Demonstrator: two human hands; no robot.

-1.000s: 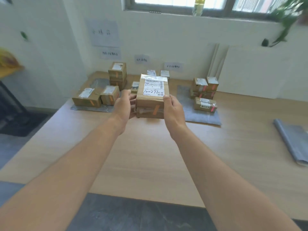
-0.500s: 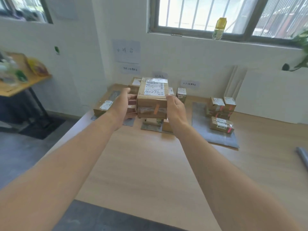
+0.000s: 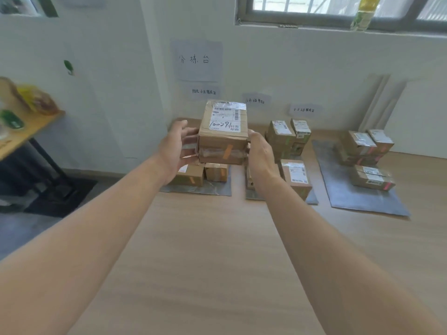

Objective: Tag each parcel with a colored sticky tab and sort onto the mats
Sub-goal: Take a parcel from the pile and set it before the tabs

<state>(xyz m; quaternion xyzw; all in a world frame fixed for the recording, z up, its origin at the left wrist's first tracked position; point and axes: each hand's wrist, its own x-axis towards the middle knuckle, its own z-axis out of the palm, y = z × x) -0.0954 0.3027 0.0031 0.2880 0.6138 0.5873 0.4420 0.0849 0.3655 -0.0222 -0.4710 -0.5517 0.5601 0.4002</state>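
Observation:
A brown cardboard parcel (image 3: 223,134) with a white shipping label on top and an orange sticky tab (image 3: 227,151) on its front face is held in the air between both hands. My left hand (image 3: 175,149) presses its left side and my right hand (image 3: 261,153) its right side. It hangs over the left grey mat (image 3: 210,189), where orange-tabbed parcels (image 3: 191,176) lie. The middle mat (image 3: 312,199) carries parcels (image 3: 296,176), some with green tabs. On the right mat (image 3: 362,199) lie pink-tabbed parcels (image 3: 373,180).
The wooden table (image 3: 217,262) runs to the white wall, where paper signs (image 3: 197,60) hang above the mats. White boards (image 3: 379,102) lean at the back right. A bottle (image 3: 364,13) stands on the window sill. A side table (image 3: 21,131) stands at the left.
The parcel in both hands has moved forward and left, from over the middle of the table to above the left mat. The view has shifted left with it.

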